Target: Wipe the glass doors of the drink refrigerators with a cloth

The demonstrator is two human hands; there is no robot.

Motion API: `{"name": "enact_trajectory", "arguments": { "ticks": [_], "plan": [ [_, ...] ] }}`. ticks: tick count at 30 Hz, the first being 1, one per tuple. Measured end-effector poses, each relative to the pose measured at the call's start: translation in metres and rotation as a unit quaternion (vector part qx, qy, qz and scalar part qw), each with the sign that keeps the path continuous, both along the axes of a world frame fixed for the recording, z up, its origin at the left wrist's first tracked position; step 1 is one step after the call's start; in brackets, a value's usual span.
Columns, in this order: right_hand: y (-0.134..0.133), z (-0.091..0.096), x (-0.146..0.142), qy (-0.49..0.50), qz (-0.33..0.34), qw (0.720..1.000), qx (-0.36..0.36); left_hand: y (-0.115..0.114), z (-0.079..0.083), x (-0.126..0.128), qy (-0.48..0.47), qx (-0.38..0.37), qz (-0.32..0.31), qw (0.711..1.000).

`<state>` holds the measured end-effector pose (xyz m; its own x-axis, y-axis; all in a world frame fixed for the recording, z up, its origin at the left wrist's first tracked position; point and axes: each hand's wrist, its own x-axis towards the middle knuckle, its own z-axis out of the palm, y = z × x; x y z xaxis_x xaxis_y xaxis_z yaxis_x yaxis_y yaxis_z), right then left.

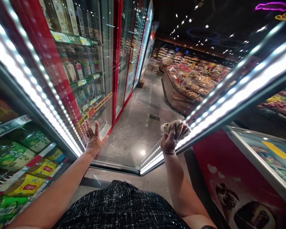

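Note:
In front of me stands an opened glass door (131, 140) with bright LED strips along its two side edges. My left hand (94, 140) is spread beside the left LED strip (38, 79), fingers apart and holding nothing; whether its palm touches the glass I cannot tell. A crumpled, pale, stained cloth (168, 127) is bunched in my right hand (173, 136). That hand is at the right LED strip (209, 111), with its fingers wrapped over the cloth.
To the left, shelves hold green and yellow snack bags (26, 184). Beyond the door are red-framed drink coolers (118, 63) with bottles. At right stands a red chest freezer (219, 165). A wooden produce display (178, 95) stands farther along the grey tiled floor (143, 105).

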<state>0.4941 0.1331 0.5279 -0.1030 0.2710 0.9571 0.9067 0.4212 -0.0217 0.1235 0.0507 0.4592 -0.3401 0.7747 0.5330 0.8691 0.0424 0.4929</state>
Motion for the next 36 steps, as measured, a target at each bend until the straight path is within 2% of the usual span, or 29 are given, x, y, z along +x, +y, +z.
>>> {"name": "enact_trajectory", "arguments": {
  "ticks": [2,3,7,9,12,14,16,19,21,23,29,31,36],
  "plan": [
    [0.001,0.004,-0.009,0.004,0.005,1.000,0.014,-0.001,-0.002,-0.002,0.009,-0.001,0.001,1.000],
    [-0.001,0.001,-0.015,-0.003,0.010,1.000,0.014,-0.001,-0.003,-0.002,0.015,-0.002,0.000,1.000],
    [-0.017,-0.035,-0.030,-0.061,0.036,0.997,-0.039,-0.002,-0.006,-0.005,0.036,0.006,-0.015,0.999],
    [-0.023,-0.043,-0.032,-0.067,0.046,0.994,-0.072,-0.003,-0.006,-0.007,0.035,0.006,-0.022,0.999],
    [-0.019,-0.031,-0.034,-0.034,0.046,0.994,-0.093,-0.005,-0.007,-0.009,0.026,-0.011,-0.023,0.999],
    [-0.014,-0.017,-0.041,-0.011,0.033,0.996,-0.081,-0.006,-0.007,-0.010,0.028,-0.011,-0.026,0.999],
    [-0.011,-0.011,-0.050,-0.010,0.031,0.998,-0.055,-0.007,-0.008,-0.011,0.038,0.001,-0.037,0.999],
    [-0.014,-0.022,-0.062,-0.061,0.055,0.996,-0.024,-0.009,-0.010,-0.014,0.044,0.015,-0.052,0.998],
    [-0.018,-0.034,-0.064,-0.093,0.059,0.994,-0.027,-0.010,-0.011,-0.016,0.043,0.017,-0.057,0.997],
    [-0.019,-0.038,-0.063,-0.098,0.055,0.993,-0.041,-0.010,-0.012,-0.019,0.048,0.019,-0.064,0.997],
    [-0.005,-0.013,-0.074,0.010,0.071,0.995,-0.076,-0.013,-0.016,-0.022,0.065,0.006,-0.069,0.996],
    [-0.007,-0.017,-0.085,-0.005,0.089,0.994,-0.069,-0.014,-0.017,-0.023,0.078,0.013,-0.077,0.994],
    [-0.023,-0.048,-0.099,-0.129,0.080,0.985,-0.086,-0.018,-0.016,-0.028,0.113,0.050,-0.106,0.987]
  ]
}}
